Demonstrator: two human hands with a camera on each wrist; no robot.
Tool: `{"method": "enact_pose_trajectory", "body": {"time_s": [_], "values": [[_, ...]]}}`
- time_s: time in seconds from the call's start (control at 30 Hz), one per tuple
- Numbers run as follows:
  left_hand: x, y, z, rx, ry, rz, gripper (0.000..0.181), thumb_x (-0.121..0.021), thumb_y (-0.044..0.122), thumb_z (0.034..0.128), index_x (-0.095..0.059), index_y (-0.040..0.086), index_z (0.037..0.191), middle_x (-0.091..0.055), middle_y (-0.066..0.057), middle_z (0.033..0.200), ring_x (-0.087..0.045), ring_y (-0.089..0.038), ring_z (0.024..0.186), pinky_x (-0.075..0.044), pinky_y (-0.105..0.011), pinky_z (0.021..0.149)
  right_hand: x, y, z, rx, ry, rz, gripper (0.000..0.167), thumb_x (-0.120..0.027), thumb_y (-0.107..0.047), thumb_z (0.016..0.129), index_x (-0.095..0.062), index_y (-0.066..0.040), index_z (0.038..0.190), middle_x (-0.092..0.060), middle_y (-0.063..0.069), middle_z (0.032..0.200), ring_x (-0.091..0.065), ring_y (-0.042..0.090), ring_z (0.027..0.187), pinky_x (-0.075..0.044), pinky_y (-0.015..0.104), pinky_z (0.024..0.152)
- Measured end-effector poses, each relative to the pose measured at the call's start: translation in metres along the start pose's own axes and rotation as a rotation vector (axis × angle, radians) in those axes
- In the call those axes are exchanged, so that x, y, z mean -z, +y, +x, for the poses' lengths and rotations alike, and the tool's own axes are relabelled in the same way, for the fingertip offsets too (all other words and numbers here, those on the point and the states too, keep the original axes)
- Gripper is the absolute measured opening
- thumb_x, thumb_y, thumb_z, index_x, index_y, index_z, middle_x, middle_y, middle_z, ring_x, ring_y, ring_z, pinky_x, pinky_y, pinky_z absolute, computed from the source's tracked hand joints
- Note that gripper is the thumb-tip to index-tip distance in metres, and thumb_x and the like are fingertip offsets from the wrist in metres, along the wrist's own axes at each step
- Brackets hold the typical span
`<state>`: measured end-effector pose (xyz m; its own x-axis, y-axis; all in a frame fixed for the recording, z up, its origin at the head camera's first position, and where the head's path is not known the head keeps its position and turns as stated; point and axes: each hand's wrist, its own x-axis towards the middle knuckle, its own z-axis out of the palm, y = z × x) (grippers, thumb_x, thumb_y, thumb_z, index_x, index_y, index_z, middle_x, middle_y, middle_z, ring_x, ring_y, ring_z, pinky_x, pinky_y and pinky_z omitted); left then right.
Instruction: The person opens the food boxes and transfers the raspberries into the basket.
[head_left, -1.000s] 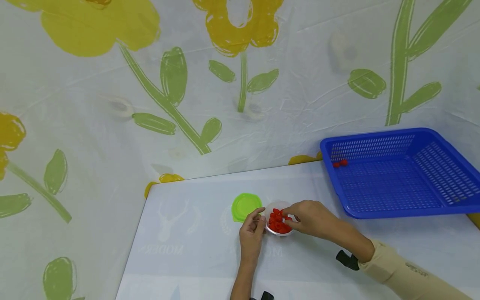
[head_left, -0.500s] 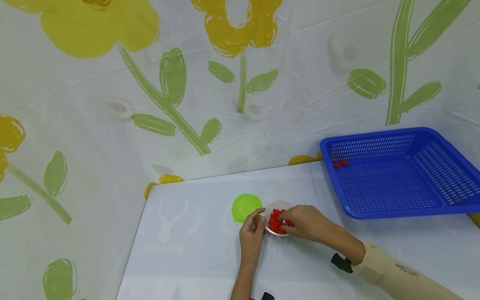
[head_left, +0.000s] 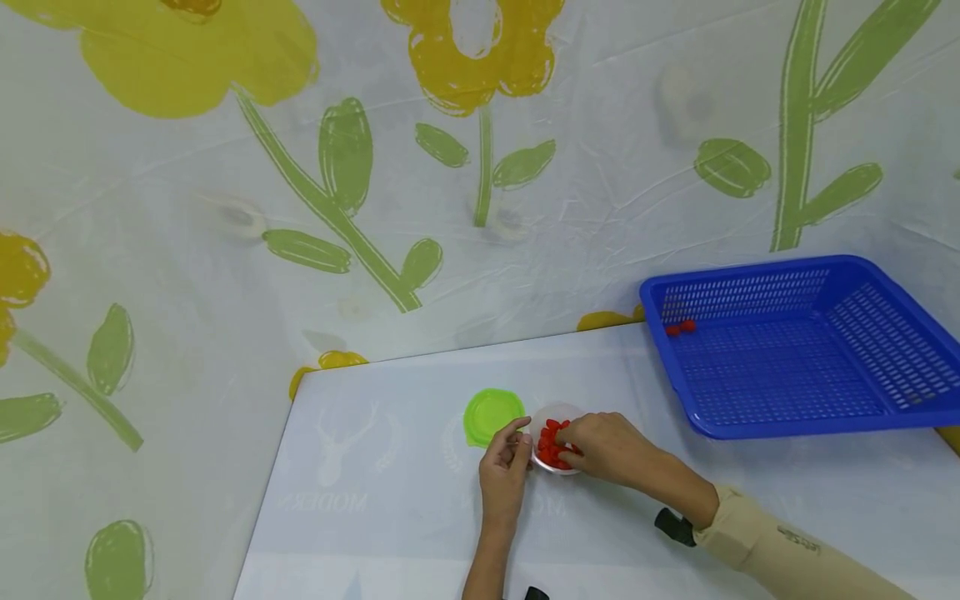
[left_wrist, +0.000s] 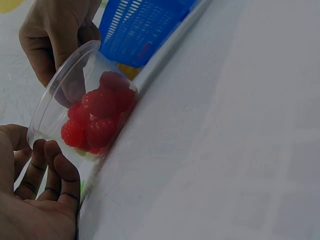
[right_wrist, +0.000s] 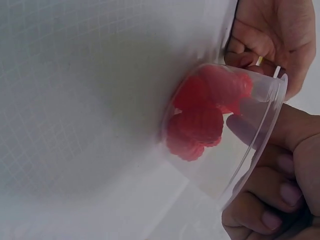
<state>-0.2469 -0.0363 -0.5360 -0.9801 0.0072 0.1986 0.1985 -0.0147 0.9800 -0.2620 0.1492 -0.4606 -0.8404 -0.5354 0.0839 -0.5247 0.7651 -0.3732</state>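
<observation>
Raspberries (left_wrist: 101, 103) lay just left of the nearer right hand (head_left: 611, 447), grip impossible to tell — the left hand (head_left: 504, 477) touched the clear cup (right_wrist: 225, 172), fingers loosely bent.

Flowered backdrop (head_left: 600, 225) behind; white tabletop (head_left: 405, 467), its faint lettering (head_left: 324, 501) apparently reversed.

The cup (right_wrist: 212, 172) is clear, glossy plastic; the berries (left_wrist: 102, 102) look bumpy. The basket (head_left: 780, 367) looks plastic, the lid (head_left: 491, 415) smooth plastic, the sleeve (head_left: 772, 542) matt cloth, the backdrop (head_left: 600, 208) creased.
</observation>
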Motion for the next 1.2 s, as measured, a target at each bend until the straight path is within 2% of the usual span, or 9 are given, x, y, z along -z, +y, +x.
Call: {"method": "enact_pose_trajectory", "body": {"time_s": [0.17,0.37,0.6,0.73,0.87,1.2], "values": [[-0.0006,0.0013,0.0004,0.018,0.004,-0.014,0.026,-0.064,0.013,0.0993,-0.068,0.012,0.125,-0.061,-0.010,0.091,-0.058,-0.027,0.068,-0.053,-0.026,0.060,0.0009,-0.0011,0.0013,-0.004,-0.010,-0.011,0.014,-0.082,-0.015,0.082,-0.070,-0.015,0.074,-0.053,-0.012,0.062,-0.041,0.005,0.054,-0.039,0.019,0.049],[0.0003,-0.0006,-0.0003,0.027,-0.010,-0.004,0.025,-0.063,0.014,0.0997,-0.067,0.012,0.125,-0.060,-0.009,0.090,-0.058,-0.027,0.068,-0.054,-0.028,0.060,0.0013,-0.0024,0.0019,-0.021,-0.006,-0.005,0.014,-0.082,-0.017,0.082,-0.071,-0.015,0.074,-0.054,-0.012,0.062,-0.043,0.005,0.054,-0.040,0.019,0.049],[0.0014,-0.0003,0.0000,0.038,-0.008,0.003,0.025,-0.064,0.015,0.0996,-0.068,0.014,0.124,-0.061,-0.009,0.090,-0.057,-0.035,0.070,-0.054,-0.027,0.060,0.0021,-0.0025,0.0036,-0.035,0.003,0.018,0.012,-0.081,-0.015,0.083,-0.073,-0.014,0.075,-0.057,-0.012,0.064,-0.043,0.005,0.054,-0.040,0.019,0.049],[0.0015,-0.0008,0.0004,0.037,-0.009,0.008,0.025,-0.064,0.016,0.0995,-0.068,0.014,0.124,-0.061,-0.009,0.091,-0.057,-0.034,0.069,-0.054,-0.027,0.061,0.0037,-0.0020,0.0040,-0.056,-0.016,0.022,0.009,-0.081,-0.015,0.083,-0.075,-0.014,0.078,-0.060,-0.011,0.067,-0.045,0.005,0.056,-0.041,0.019,0.051],[0.0017,-0.0002,0.0015,0.028,-0.008,0.011,0.025,-0.064,0.015,0.0995,-0.068,0.014,0.124,-0.061,-0.009,0.091,-0.057,-0.033,0.068,-0.053,-0.026,0.060,0.0034,-0.0022,0.0045,-0.035,-0.028,0.002,0.010,-0.083,-0.017,0.083,-0.074,-0.015,0.079,-0.062,-0.011,0.068,-0.048,0.005,0.057,-0.044,0.020,0.052],[-0.0003,0.0022,0.0005,0.013,-0.002,-0.015,0.026,-0.064,0.010,0.0988,-0.067,0.006,0.125,-0.061,-0.014,0.091,-0.057,-0.030,0.067,-0.053,-0.027,0.059,0.0025,-0.0026,0.0062,-0.015,0.009,0.017,0.011,-0.082,-0.011,0.082,-0.074,-0.015,0.076,-0.061,-0.010,0.066,-0.045,0.005,0.055,-0.041,0.019,0.049]]}}
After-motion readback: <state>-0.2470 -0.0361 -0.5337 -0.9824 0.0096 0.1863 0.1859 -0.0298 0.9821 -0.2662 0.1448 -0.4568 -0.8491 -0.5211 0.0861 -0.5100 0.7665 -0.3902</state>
